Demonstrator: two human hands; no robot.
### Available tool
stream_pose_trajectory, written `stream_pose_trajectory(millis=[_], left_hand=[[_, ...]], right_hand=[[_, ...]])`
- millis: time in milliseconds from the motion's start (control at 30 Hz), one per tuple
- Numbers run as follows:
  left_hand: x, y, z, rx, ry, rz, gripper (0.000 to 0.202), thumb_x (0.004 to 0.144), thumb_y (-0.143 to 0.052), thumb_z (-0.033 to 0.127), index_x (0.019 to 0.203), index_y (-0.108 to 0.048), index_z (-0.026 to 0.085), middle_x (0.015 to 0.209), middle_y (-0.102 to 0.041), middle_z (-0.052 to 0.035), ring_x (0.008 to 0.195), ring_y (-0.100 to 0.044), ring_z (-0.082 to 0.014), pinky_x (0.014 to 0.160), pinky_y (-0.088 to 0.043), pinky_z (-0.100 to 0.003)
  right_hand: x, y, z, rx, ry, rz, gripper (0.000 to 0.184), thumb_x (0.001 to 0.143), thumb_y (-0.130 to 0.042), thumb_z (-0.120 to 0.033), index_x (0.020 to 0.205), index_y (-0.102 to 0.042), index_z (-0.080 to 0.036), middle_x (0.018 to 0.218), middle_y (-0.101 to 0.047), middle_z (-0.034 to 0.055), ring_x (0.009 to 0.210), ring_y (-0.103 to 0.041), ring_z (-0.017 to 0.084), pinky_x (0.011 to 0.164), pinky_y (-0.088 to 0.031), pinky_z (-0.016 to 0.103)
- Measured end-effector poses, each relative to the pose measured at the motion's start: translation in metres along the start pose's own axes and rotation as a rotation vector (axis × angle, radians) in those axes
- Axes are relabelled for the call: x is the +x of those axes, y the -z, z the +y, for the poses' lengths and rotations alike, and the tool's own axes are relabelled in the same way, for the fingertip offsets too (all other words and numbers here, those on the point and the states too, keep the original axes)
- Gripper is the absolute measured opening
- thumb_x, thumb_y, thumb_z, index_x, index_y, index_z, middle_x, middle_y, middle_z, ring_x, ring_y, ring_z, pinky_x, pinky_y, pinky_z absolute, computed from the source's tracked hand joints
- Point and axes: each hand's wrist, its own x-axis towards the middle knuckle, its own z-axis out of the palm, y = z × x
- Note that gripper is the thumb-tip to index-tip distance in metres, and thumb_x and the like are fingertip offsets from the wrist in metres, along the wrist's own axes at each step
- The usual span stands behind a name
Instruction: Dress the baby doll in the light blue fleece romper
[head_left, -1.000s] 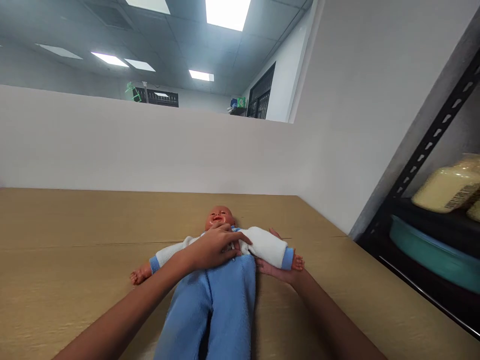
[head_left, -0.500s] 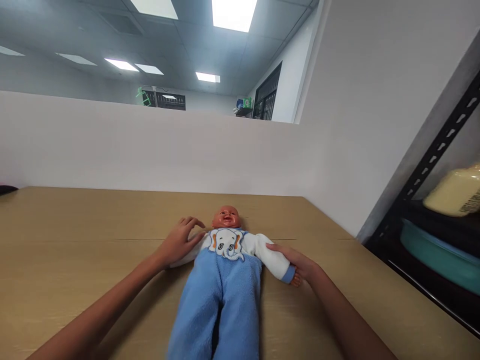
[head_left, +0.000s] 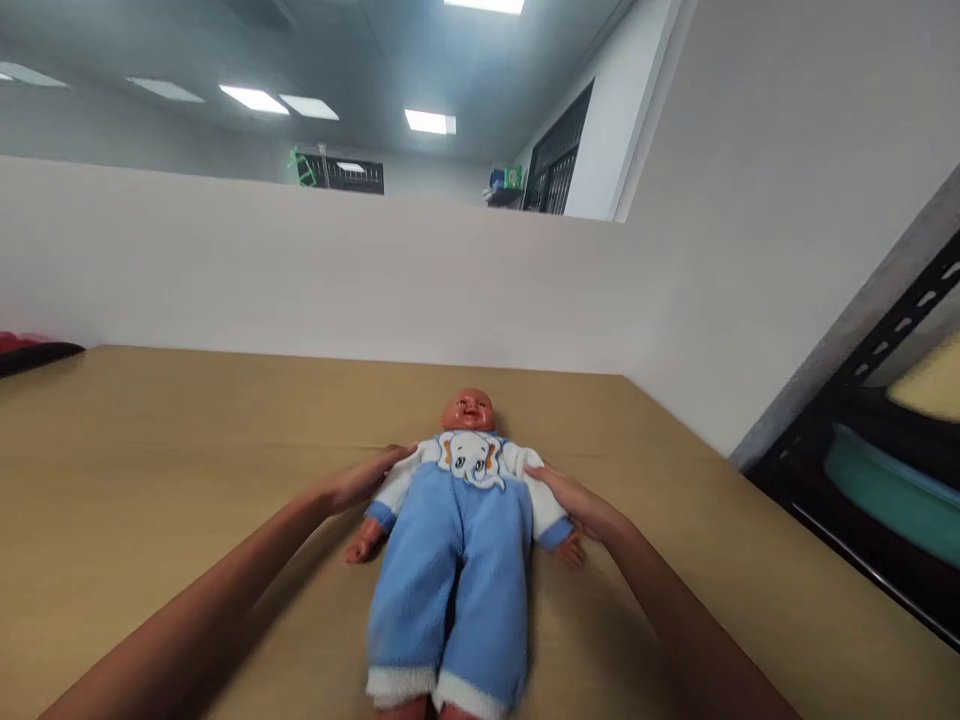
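Observation:
A baby doll (head_left: 454, 530) lies on its back, its head away from me. It wears blue fleece with white sleeves and an elephant face on the chest. My left hand (head_left: 371, 478) is at the doll's sleeve on the left, closed around the upper arm, most fingers hidden. On the other side my right hand (head_left: 577, 500) grips the right-hand sleeve with the thumb on top; its other fingers are largely out of sight. Both doll arms slant down beside the body, and the small hands show below the blue cuffs. The doll's feet are cut off by the lower edge.
The doll rests on a wide tan tabletop (head_left: 187, 430). A white wall (head_left: 337, 270) rises behind it. At the right stands a black slotted shelf (head_left: 817, 430) with a teal basin (head_left: 892, 495) and something pale yellow. A red and black object (head_left: 37, 352) sits at the far left.
My left hand has moved from over the doll's arm to its outer side, and that arm now shows down to the hand. The right-hand doll arm lies closer to the body. The view has shifted.

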Motion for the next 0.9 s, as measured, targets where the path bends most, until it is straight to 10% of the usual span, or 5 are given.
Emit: stream_pose_trajectory(millis=[267, 567, 900], left_hand=[[-0.014, -0.039, 0.006, -0.124, 0.115, 0.174, 0.084, 0.078, -0.075, 0.072, 0.136, -0.053, 0.015, 0.140, -0.068, -0.0192, 0.128, -0.066, -0.0367, 0.101, -0.058, -0.042], [-0.099, -0.079, 0.047, 0.195, -0.002, 0.322, 0.076, 0.087, -0.054, 0.081, 0.139, -0.049, 0.025, 0.153, -0.060, -0.0121, 0.145, -0.052, -0.0359, 0.123, -0.041, -0.048], [-0.215, -0.133, -0.034, 0.342, -0.112, 0.649, 0.090, 0.080, -0.055, 0.079, 0.159, -0.028, 0.046, 0.140, -0.072, -0.0032, 0.136, -0.061, -0.0430, 0.105, -0.061, -0.061]], right_hand=[[-0.030, -0.033, -0.009, 0.051, 0.088, -0.028, 0.064, 0.072, -0.089, -0.056, 0.125, -0.073, -0.024, 0.135, -0.075, 0.0085, 0.128, -0.068, 0.030, 0.120, -0.046, 0.047], [-0.098, -0.033, -0.025, 0.127, 0.137, -0.093, 0.067, 0.079, -0.085, -0.057, 0.135, -0.067, -0.025, 0.142, -0.071, 0.0078, 0.136, -0.064, 0.030, 0.123, -0.043, 0.048], [-0.243, -0.043, -0.049, -0.247, 0.348, -0.058, 0.086, 0.075, -0.091, -0.045, 0.150, -0.051, -0.032, 0.152, -0.062, 0.0067, 0.142, -0.056, 0.033, 0.123, -0.040, 0.049]])
